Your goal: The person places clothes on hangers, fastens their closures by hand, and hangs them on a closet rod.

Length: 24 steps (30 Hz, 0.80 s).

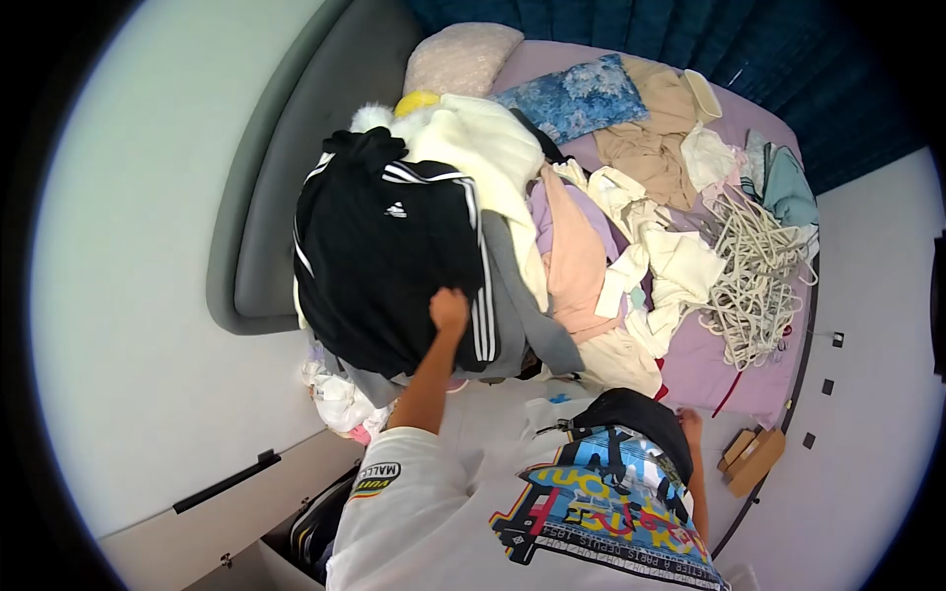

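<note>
A black jacket with white stripes (374, 246) lies spread on top of a pile of clothes at the left end of the bed. My left hand (449, 310) is on the jacket's lower right part, its fingers closed on the black cloth near the striped sleeve. Under the jacket show a grey garment (507, 295) and a cream garment (483, 148). My right hand (690, 424) hangs low beside my body, near the bed's front edge and partly behind my shirt; its fingers are too small to make out.
A heap of white hangers (754, 281) lies on the bed's right side. Peach, beige and white clothes fill the middle, with a blue floral pillow (576, 98) behind. A cardboard box (757, 461) stands at the lower right, an open drawer (281, 566) at the lower left.
</note>
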Available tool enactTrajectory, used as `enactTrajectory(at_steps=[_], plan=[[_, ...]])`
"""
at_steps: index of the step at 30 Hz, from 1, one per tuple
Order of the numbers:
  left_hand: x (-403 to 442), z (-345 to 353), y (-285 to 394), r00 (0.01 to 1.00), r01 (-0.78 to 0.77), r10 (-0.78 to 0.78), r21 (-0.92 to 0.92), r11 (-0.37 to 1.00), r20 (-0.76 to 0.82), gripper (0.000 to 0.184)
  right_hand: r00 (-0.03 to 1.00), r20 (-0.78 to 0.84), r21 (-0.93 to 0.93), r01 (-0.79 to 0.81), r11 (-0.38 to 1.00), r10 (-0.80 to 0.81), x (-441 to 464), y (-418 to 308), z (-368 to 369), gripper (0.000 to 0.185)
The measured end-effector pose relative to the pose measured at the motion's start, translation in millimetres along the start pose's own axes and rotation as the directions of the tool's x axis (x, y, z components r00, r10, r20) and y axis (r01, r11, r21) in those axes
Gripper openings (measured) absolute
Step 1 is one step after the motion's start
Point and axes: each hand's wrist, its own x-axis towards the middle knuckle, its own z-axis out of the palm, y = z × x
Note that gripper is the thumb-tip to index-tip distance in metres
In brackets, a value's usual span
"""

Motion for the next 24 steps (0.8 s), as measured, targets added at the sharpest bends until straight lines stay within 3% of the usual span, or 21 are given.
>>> enactTrajectory(at_steps=[2,5,7,8,10,12,13,14,16,19,20,21,22,23,24], plan=[[-38,11,20,1.0,0.002,0.0,-0.101,0.995,0.027,0.046,0.994,0.002,0.091,-0.113,0.989,0.113,6,-61,15,0.026],[-87,19,37,0.984,-0.165,0.134,-0.329,0.93,-0.115,0.043,0.987,0.144,0.183,-0.094,0.979,0.068,31,-122,53,0.022],[-109,28,43,0.989,-0.147,0.138,-0.318,0.937,-0.051,0.043,0.941,0.338,0.105,-0.033,0.994,-0.005,47,-155,83,0.022],[-121,33,47,0.99,-0.137,0.144,-0.293,0.946,0.002,0.044,0.871,0.485,0.139,0.015,0.99,-0.082,69,-145,95,0.024],[-146,26,63,0.972,-0.174,0.212,-0.3,0.938,0.098,0.045,0.819,0.573,-0.069,-0.004,0.998,0.043,74,-169,120,0.024],[-167,8,78,0.916,-0.28,0.356,-0.34,0.898,0.186,0.054,0.781,0.623,-0.239,0.129,0.962,0.05,79,-195,141,0.064],[-178,9,78,0.918,-0.276,0.35,-0.334,0.901,0.188,0.054,0.808,0.502,-0.199,0.456,0.868,-0.31,89,-192,159,0.076],[-188,11,81,0.84,-0.377,0.475,-0.346,0.859,0.264,0.057,0.676,0.36,-0.21,0.73,0.65,-0.643,104,-190,179,0.089],[-203,11,97,0.655,-0.482,0.605,-0.367,0.796,0.453,0.064,0.699,0.298,-0.009,0.683,0.73,-0.65,125,-221,215,0.101],[-238,62,89,0.397,-0.471,0.603,-0.41,0.781,0.692,0.072,0.63,0.317,-0.076,0.762,0.643,-0.709,138,-251,262,0.109],[-253,106,71,0.377,-0.523,0.657,-0.436,0.733,0.653,0.073,0.671,0.399,-0.022,0.689,0.725,-0.625,130,-257,272,0.112],[-266,93,87,0.345,-0.537,0.531,-0.302,0.788,0.774,0.072,0.693,0.479,0.022,0.603,0.797,-0.538,127,-261,282,0.115],[-277,104,86,0.309,-0.545,0.551,-0.331,0.771,0.775,0.07,0.651,0.548,0.142,0.546,0.826,-0.524,144,-244,302,0.118],[-288,104,90,0.28,-0.603,0.557,-0.308,0.736,0.782,0.062,0.65,0.659,0.053,0.462,0.885,-0.379,144,-245,308,0.117],[-291,115,84,0.292,-0.622,0.598,-0.327,0.711,0.746,0.053,0.623,0.642,0.055,0.543,0.838,-0.446,154,-236,322,0.115]])
